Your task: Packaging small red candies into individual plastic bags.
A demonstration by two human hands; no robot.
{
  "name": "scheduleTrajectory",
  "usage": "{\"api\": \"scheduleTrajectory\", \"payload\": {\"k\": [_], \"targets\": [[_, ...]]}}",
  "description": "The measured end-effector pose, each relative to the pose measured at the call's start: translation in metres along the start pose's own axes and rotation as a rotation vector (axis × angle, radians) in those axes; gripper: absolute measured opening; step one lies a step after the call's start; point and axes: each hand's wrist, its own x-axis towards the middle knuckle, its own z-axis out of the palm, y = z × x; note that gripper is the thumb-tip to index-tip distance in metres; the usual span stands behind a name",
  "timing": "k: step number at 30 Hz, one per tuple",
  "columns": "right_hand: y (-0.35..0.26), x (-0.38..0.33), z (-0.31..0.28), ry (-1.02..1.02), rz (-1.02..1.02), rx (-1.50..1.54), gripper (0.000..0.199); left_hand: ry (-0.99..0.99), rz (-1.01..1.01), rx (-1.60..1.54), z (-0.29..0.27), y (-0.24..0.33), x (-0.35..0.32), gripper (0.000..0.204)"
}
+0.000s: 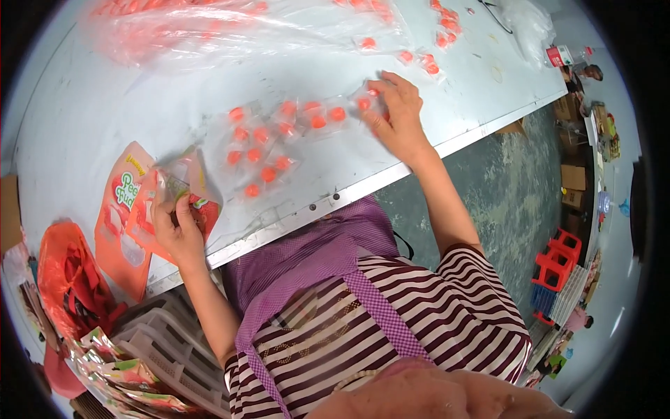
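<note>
My left hand (173, 227) is closed on a red-orange printed pouch (143, 209) at the table's near left edge, thumb on top. The pouch's clear upper part (183, 174) puffs up above the fingers. Under it lies a similar flat pouch (125, 188). My right hand (400, 122) rests on the table with thumb and fingers apart, over a few clear-wrapped red candies (364, 103); some are partly hidden beneath it. Between my hands, several more red candies in clear wrappers (260, 135) lie in a loose spread.
A large clear plastic bag of red candies (230, 31) lies along the far side. Other wrapped candies (447, 31) sit at far right, near a plastic bottle (569, 56). Left of me are a red plastic bag (70, 272) and a grey crate (167, 342). Red stools (557, 258) stand to the right.
</note>
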Motion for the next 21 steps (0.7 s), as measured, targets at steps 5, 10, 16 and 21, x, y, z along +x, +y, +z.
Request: {"api": "scheduleTrajectory", "payload": {"k": [5, 10, 16, 21], "targets": [[-0.035, 0.014, 0.010, -0.179, -0.182, 0.182, 0.061, 0.000, -0.080, -0.126, 0.001, 0.005, -0.001, 0.009], [-0.071, 0.029, 0.022, -0.298, -0.386, 0.067, 0.077, -0.040, 0.213, 0.116, -0.005, -0.011, 0.002, 0.011], [-0.086, 0.048, 0.044, -0.292, -0.601, 0.010, 0.068, -0.049, 0.105, 0.075, -0.005, -0.002, 0.004, 0.020], [-0.090, 0.060, 0.054, -0.219, -0.668, 0.054, 0.042, -0.103, 0.186, 0.091, -0.009, 0.011, 0.012, 0.014]]}}
